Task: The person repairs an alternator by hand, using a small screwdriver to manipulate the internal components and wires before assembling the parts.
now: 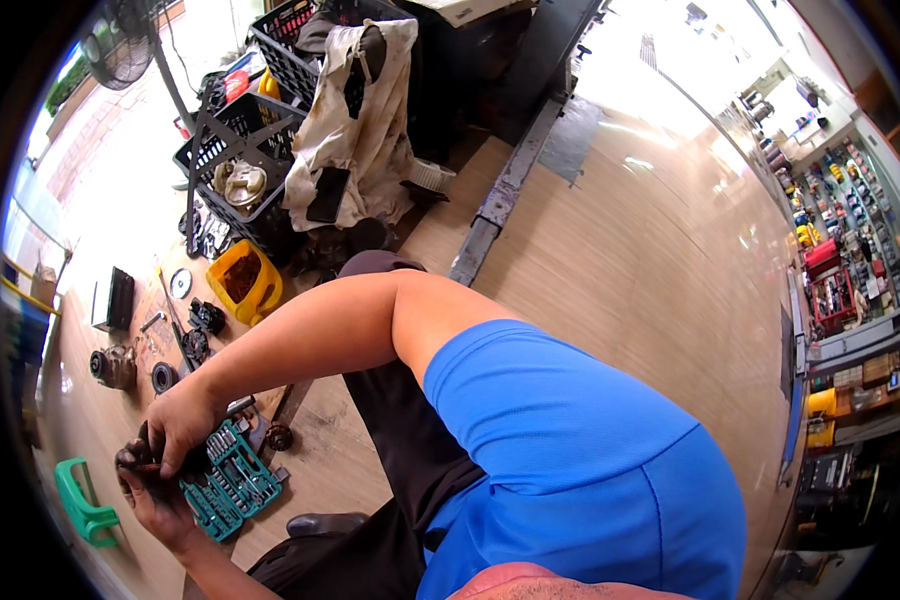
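My right hand (pixel 182 420) reaches across from the blue-sleeved arm, its fingers curled down toward my left hand (pixel 157 508). The two hands meet at the left, fingers closed together around a small dark thing that I cannot make out. Blackened grime covers the fingers. Right beside the hands lies an open teal socket set case (pixel 258 484), filled with sockets and bits. A small dark toothed part (pixel 280 437) rests on the floor next to it. A black ring-shaped part (pixel 164 377) lies just beyond my right wrist.
A yellow cut-open jug (pixel 261 296) with brown contents stands past my forearm. Near it are a metal motor-like part (pixel 114 367), a black box (pixel 114 299) and a green stool (pixel 83 505). Black crates (pixel 260 135), a stained cloth (pixel 370 130) and a phone (pixel 328 194) are farther off.
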The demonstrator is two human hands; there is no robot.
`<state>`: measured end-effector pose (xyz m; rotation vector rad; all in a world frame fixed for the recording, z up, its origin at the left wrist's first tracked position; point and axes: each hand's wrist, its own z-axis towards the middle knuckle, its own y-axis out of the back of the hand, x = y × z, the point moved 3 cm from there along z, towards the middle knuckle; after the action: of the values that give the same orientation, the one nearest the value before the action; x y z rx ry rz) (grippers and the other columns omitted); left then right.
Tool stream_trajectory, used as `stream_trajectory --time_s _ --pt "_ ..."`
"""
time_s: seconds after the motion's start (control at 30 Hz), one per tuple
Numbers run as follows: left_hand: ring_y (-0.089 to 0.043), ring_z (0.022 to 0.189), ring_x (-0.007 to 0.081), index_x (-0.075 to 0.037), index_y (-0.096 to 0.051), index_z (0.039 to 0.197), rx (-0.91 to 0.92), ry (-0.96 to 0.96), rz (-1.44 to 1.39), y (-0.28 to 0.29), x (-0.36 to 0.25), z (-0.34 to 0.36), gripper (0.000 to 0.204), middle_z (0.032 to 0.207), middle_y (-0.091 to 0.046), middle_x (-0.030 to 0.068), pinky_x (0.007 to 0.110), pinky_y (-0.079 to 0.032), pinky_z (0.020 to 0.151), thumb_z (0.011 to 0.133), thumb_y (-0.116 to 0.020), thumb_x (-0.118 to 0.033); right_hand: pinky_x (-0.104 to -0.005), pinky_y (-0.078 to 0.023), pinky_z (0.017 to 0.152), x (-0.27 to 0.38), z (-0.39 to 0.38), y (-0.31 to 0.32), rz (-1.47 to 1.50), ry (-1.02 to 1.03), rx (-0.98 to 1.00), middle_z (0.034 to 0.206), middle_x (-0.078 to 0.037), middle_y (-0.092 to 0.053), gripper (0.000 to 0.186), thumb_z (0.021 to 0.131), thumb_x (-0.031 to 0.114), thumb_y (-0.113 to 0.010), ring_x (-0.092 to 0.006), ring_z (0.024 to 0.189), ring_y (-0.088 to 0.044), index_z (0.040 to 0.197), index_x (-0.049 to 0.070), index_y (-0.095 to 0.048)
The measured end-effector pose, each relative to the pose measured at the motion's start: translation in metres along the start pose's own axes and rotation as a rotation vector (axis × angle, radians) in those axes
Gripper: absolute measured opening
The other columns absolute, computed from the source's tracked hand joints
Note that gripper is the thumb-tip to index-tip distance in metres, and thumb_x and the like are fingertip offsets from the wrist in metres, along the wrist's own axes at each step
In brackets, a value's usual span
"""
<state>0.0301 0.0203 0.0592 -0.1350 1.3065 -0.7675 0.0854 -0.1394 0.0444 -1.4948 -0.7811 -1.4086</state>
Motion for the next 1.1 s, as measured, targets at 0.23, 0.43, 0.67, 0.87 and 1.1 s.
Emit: stream_trajectory --time_s 0.23,0.43,0.67,0.87,1.1 --pt "-0.06 0.109 0.0198 -0.001 -0.062 0.116 -0.235 -0.033 0.199 0.012 0.005 -0.001 0.029 0.116 -0.065 0.0104 0.032 -0.045 0.098 0.104 -0.049 -0.025 -0.036 -0.05 0.075 0.002 -0.003 0.006 -0.405 0.164 -0.124 0.085 -0.014 -0.072 0.025 0.084 0.023 -0.074 -0.0229 0.08 -0.066 0.1 0.003 -0.073" --pt "-0.063 0.095 0.0182 0.003 -0.064 0.111 -0.567 -0.03 0.556 0.012 0.009 -0.003 0.033 0.106 -0.068 0.0121 0.03 -0.049 0.089 0.103 -0.052 -0.026 -0.0435 -0.052 0.072 0.002 -0.004 -0.004 -0.83 0.223 -0.328 0.081 -0.021 -0.068 0.02 0.082 0.024 -0.069 -0.0398 0.079 -0.065 0.089 0.005 -0.071" --pt "-0.063 0.097 0.0195 0.004 -0.063 0.113 -0.587 0.053 0.589 0.019 0.013 -0.001 0.037 0.107 -0.068 0.0131 0.032 -0.049 0.091 0.104 -0.05 -0.029 -0.0441 -0.053 0.074 0.002 -0.005 -0.005 -0.954 0.117 -0.377 0.079 -0.022 -0.068 0.024 0.085 0.023 -0.066 -0.0382 0.081 -0.067 0.089 0.0 -0.07" --pt "-0.056 0.12 0.0282 0.003 -0.054 0.128 -0.251 0.09 0.057 -0.008 0.013 0.003 0.04 0.13 -0.057 0.0179 0.04 -0.043 0.105 0.106 -0.043 -0.029 -0.0367 -0.055 0.074 -0.01 -0.005 0.001 0.062 -0.013 -0.053 0.084 -0.015 -0.069 0.026 0.093 0.02 -0.065 -0.0246 0.078 -0.068 0.096 -0.005 -0.069" --pt "-0.051 0.126 0.029 -0.003 -0.052 0.127 -0.098 0.046 -0.01 0.006 0.005 -0.004 0.036 0.13 -0.056 0.0151 0.044 -0.04 0.108 0.107 -0.04 -0.031 -0.0418 -0.059 0.067 -0.012 0.008 -0.005 0.196 0.019 0.1 0.083 -0.019 -0.066 0.024 0.097 0.015 -0.061 -0.0306 0.073 -0.069 0.106 -0.008 -0.061"
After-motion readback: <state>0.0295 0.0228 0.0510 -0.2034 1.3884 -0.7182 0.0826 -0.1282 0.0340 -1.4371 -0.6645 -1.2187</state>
